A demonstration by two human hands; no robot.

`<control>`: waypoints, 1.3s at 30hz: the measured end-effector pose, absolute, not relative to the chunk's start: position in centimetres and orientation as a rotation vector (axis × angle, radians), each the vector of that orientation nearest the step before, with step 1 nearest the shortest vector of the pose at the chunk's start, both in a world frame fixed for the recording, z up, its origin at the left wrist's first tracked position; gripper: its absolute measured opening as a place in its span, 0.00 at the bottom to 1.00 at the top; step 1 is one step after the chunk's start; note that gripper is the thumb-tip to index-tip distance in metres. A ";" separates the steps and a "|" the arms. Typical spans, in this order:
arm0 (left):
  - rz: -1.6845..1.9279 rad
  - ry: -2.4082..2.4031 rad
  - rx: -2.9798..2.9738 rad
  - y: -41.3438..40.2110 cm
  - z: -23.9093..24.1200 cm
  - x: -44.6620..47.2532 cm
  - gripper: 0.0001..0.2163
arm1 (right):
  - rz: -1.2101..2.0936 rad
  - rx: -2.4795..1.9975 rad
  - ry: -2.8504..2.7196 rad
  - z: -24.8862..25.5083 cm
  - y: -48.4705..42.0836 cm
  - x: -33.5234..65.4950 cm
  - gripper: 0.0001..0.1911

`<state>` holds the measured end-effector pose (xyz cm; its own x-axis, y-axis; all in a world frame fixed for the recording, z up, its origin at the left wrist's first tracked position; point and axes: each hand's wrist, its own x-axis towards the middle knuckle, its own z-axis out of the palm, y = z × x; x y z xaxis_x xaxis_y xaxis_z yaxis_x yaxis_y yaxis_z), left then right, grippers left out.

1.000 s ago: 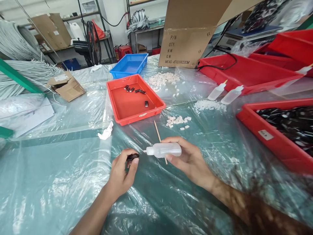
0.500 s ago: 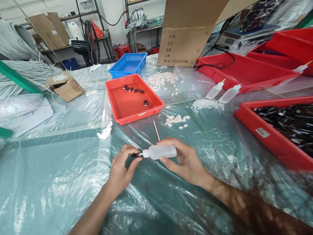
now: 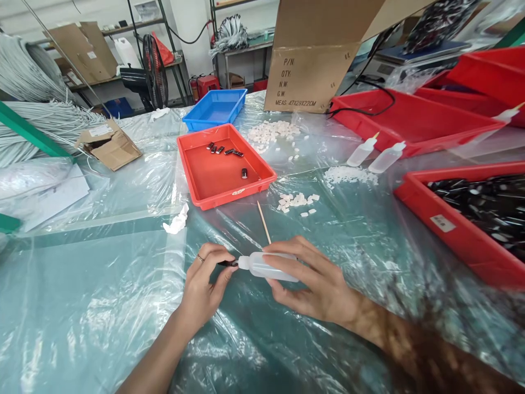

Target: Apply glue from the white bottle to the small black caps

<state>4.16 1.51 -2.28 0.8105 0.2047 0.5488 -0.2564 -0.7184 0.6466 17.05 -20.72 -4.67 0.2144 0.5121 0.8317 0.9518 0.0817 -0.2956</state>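
Observation:
Between the thumb and fingers of my left hand [image 3: 205, 279] is a small black plastic piece [image 3: 227, 263], mostly covered by the fingers. My right hand [image 3: 314, 279] is closed around a translucent squeeze bottle [image 3: 258, 265], which lies nearly level with its nozzle end pointing left. The nozzle end meets the black piece; the exact contact is hidden by my left fingers. Just beyond the bottle, a pointed wooden stick [image 3: 264, 221] lies on the plastic-covered table. Small white pieces [image 3: 296, 202] are scattered to the right of the stick.
Several black pieces lie in a red tray [image 3: 205, 197] ahead, with a blue tray [image 3: 215, 117] behind it. Two more squeeze bottles [image 3: 385, 158] lean against a red bin at right. A red bin [image 3: 455, 241] full of black parts stands nearer. Crumpled tissue [image 3: 177, 220] lies left.
The bottle has shifted slightly left and towards me, closer to the black piece. My right fingers have moved over the top of the bottle. My left hand has barely moved.

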 end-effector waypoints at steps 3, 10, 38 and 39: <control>0.775 -0.048 2.242 1.4 -2.2 4.2 0.03 | -0.520 -1.563 -1.419 -4.4 -20.9 16.9 0.41; 0.758 -0.077 2.250 1.3 -2.4 4.1 0.05 | -0.449 -1.545 -1.392 -4.2 -20.8 16.9 0.29; 0.788 -0.050 2.262 1.6 -3.0 4.3 0.03 | 0.270 -1.648 -0.933 -9.1 -18.4 19.0 0.16; 0.789 -0.043 2.262 1.7 -3.0 4.3 0.03 | 0.246 -1.670 -0.977 -9.1 -18.4 19.1 0.17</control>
<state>4.30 1.67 -3.03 0.8113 0.1939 0.5516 -0.2530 -0.7341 0.6302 19.06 -18.37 -9.06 0.6344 0.7049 0.3171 0.4702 -0.0264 -0.8821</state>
